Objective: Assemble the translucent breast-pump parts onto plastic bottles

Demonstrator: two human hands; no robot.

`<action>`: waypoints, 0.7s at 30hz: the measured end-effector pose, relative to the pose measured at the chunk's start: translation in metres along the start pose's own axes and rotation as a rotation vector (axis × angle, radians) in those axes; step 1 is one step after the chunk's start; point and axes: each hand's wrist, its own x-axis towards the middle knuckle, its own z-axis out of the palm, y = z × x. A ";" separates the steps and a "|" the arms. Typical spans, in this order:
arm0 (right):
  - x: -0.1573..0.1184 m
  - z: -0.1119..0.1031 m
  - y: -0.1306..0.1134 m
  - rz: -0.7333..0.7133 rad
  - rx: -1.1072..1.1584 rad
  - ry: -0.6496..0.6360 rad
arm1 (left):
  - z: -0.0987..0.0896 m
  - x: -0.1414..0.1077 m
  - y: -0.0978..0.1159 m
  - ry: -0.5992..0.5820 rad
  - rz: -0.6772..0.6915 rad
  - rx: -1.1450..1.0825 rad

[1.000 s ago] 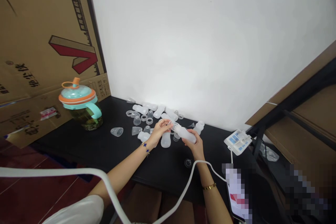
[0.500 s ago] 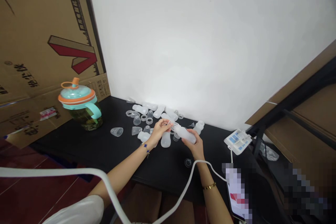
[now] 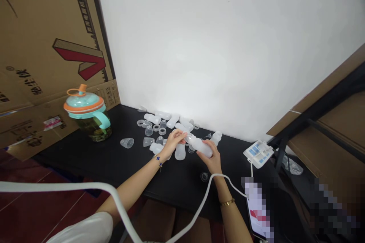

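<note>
Now, from the head view, the right hand [image 3: 212, 158] clasps a tilted white bottle [image 3: 202, 147] over the black table [image 3: 122, 169], the left hand [image 3: 172, 143] pinching the clear cap [image 3: 189, 138] at its neck; loose parts [image 3: 148, 130] crowd wallward, tabletop stretching to the near edge.

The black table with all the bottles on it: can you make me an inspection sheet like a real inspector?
Surface: black tabletop against a white wall.
Job's things: held bottle, whitish, tilted, clear piece at its neck; can't tell if attached. Other bottles, clear cups and rings lie scattered.
Clutter: lidded jug at left; phone at right.
Hands: left hand pinches the clear piece; right hand grips the held bottle.
Cables: white cable loops across the foreground.
Surroundings: cardboard at left, red floor below.
</note>
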 end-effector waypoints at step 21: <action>0.000 -0.001 0.001 0.126 0.049 0.014 | 0.001 -0.001 0.001 -0.072 0.028 -0.066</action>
